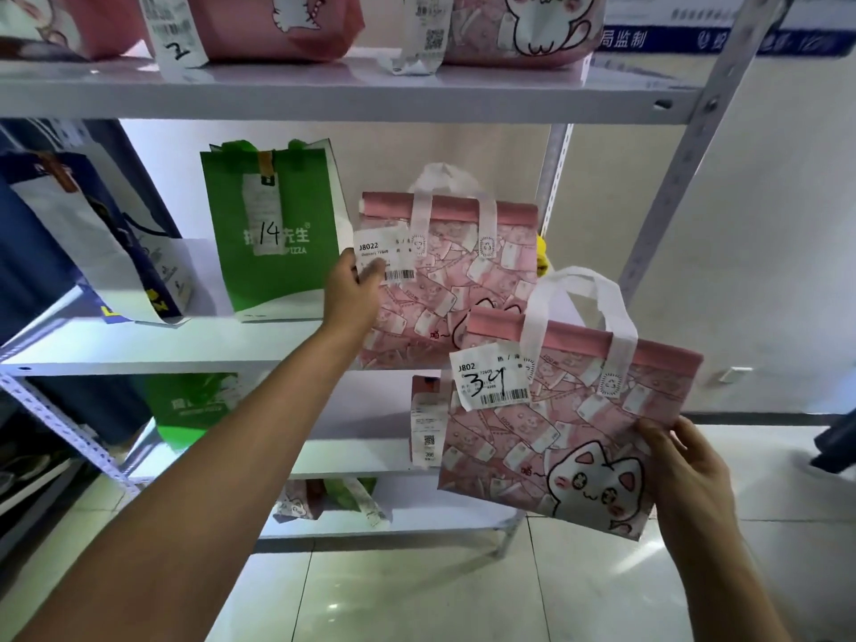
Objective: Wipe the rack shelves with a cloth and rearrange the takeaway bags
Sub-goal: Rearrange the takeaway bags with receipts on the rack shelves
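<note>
Bags are mid-shuffle on the white metal rack [667,187] right now. Left hand [352,289] is reaching to the middle shelf [153,345] and has its fingers pressed around the left edge of a pink fabric takeaway bag printed with banknotes and a cat, white handles, sticker label J8022 [444,275]; looks like a light grip on the side and the label, though I can't see the fingertips well. That bag stands on the shelf just beside a green pizza bag marked 14 [273,234]. Right hand [685,461] holds a second matching pink cat bag with 39 scrawled on its label [569,433] by its lower right corner, out in front of the rack and tilted, not resting on anything.

What I'd worry about: a corner pinch on a hanging bag is weak, so it could swing or slip and tip whatever's inside. Also, tugging the shelf bag by its label could tear the sticker off. The navy and white paper bag [92,243] on the left is already leaning, so one nudge along the row might topple it. No cloth in sight.
</note>
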